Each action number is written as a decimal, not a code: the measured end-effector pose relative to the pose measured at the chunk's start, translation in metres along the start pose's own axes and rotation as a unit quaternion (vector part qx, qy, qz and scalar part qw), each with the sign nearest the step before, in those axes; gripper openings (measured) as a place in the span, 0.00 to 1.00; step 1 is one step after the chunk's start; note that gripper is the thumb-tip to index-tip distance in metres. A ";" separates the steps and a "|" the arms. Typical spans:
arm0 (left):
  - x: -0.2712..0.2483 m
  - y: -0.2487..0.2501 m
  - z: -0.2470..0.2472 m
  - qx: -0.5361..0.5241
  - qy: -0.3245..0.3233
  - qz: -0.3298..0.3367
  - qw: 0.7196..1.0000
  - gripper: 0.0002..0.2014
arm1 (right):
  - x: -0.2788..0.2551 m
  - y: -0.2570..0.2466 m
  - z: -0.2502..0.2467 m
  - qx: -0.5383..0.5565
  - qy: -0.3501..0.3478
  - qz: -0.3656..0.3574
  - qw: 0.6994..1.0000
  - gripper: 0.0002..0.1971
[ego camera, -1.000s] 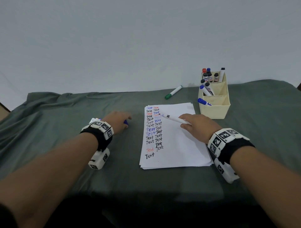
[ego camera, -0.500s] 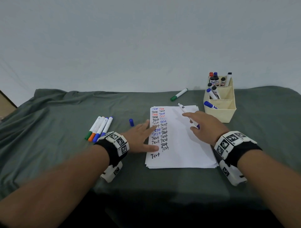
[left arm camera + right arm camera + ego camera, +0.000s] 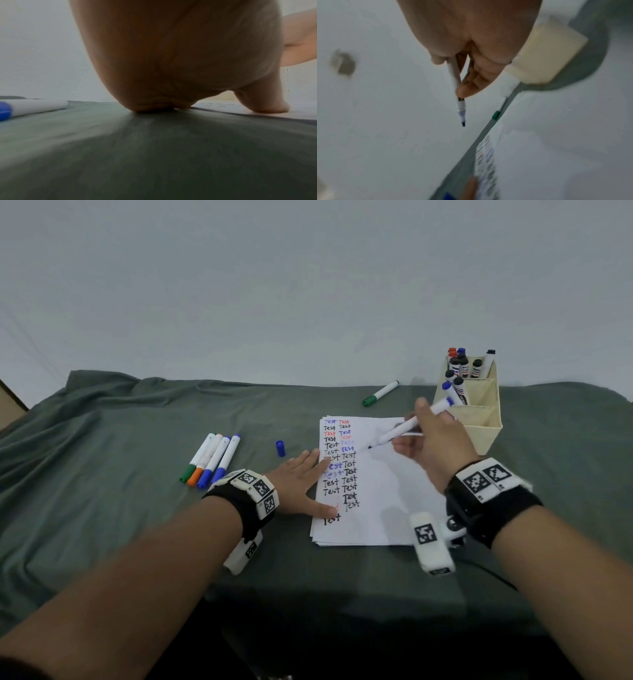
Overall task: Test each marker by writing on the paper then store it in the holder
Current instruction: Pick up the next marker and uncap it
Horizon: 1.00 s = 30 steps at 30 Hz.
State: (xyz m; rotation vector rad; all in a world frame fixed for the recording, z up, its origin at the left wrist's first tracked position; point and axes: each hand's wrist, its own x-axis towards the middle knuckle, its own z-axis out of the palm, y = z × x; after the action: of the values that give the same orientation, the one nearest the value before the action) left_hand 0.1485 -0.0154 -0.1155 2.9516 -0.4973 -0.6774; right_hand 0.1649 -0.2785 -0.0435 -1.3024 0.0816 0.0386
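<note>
Loose markers: five capped on the counter (image 3: 102,525), namely four in a row (image 3: 212,458) left of the left hand (image 3: 298,484) and one green-capped marker (image 3: 380,394) beyond the paper (image 3: 383,508).
Cap: one blue cap (image 3: 280,448), just beyond the left fingers.
Held marker (image 3: 407,426): one, white barrel, dark blue tip bared, blue rear end; right hand (image 3: 435,440) fingers clamped on it, tip just above the paper.
Left fingers: spread flat, thumb pressing the paper.
Holder (image 3: 479,419): one, cream, three compartments, about ten markers.
</note>
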 end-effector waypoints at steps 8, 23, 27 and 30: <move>-0.004 0.005 -0.004 0.000 -0.006 -0.006 1.000 0.61 | -0.028 0.061 0.017 0.022 -0.030 0.104 0.994 0.14; -0.004 0.009 -0.006 0.005 -0.020 -0.012 1.000 0.57 | -0.039 0.083 0.007 -0.123 -0.078 0.003 0.989 0.10; -0.005 0.010 -0.006 0.012 -0.019 -0.015 1.000 0.57 | -0.041 0.083 0.005 -0.139 -0.088 -0.006 0.986 0.08; -0.005 0.010 -0.006 0.011 -0.020 -0.016 1.000 0.57 | -0.042 0.084 0.005 -0.161 -0.094 -0.016 0.982 0.08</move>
State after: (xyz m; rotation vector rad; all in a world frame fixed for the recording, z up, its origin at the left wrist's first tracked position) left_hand 0.1439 -0.0230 -0.1064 2.9769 -0.4643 -0.7412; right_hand 0.1174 -0.2503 -0.1195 -1.6166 -0.1114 0.1526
